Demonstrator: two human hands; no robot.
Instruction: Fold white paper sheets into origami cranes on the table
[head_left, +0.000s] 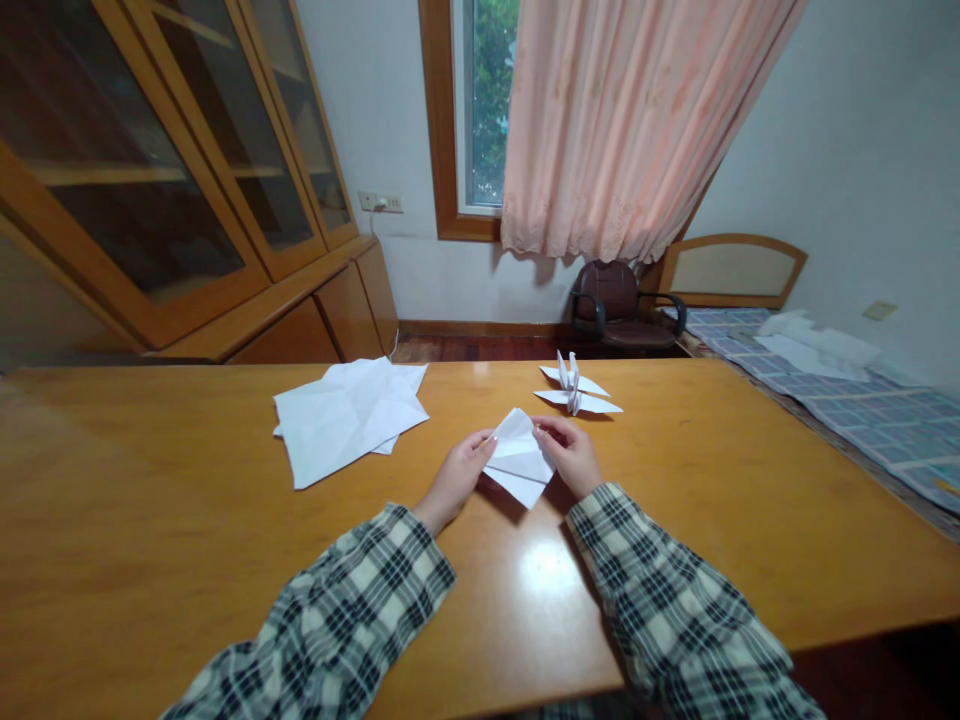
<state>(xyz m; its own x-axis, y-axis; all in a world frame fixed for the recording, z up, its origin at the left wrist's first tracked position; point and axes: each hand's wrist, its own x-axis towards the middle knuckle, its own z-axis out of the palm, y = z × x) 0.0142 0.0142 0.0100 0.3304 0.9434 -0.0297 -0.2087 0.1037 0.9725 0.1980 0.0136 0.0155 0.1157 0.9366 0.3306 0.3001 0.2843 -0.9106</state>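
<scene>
From my feed, the wooden surface [150, 500] fills most of the view. A loose stack of creased white sheets [349, 415] lies left of centre, well apart from the hands. A finished paper crane [576, 390] stands just beyond the right hand, wings spread flat to either side and neck and tail upright. Nothing lies between the hands and the crane, and nothing lies between them and the sheets. The near part of the surface is bare wood with a bright glare patch.

Beyond the far edge I see a dark office chair [626, 305] under a pink curtain [622, 120]. To the right is a bed [862, 400] with a blue patterned cover and more white papers [814, 345] on it. A glass-fronted wooden cabinet [150, 180] runs along the left wall.

The folded white paper [517, 460] sits at the middle of the surface, held between both hands. The left hand [459, 478] is closed on its left edge, thumb on top. The right hand [571, 455] pinches its right edge near the upper corner. Both sleeves are plaid.

The piece is a pointed, kite-like shape. Its long axis runs away from me, with one tip aimed at the far edge and the other back toward my camera, leaning slightly right. It throws a shadow below its near tip, and I cannot tell whether that tip touches the wood.
</scene>
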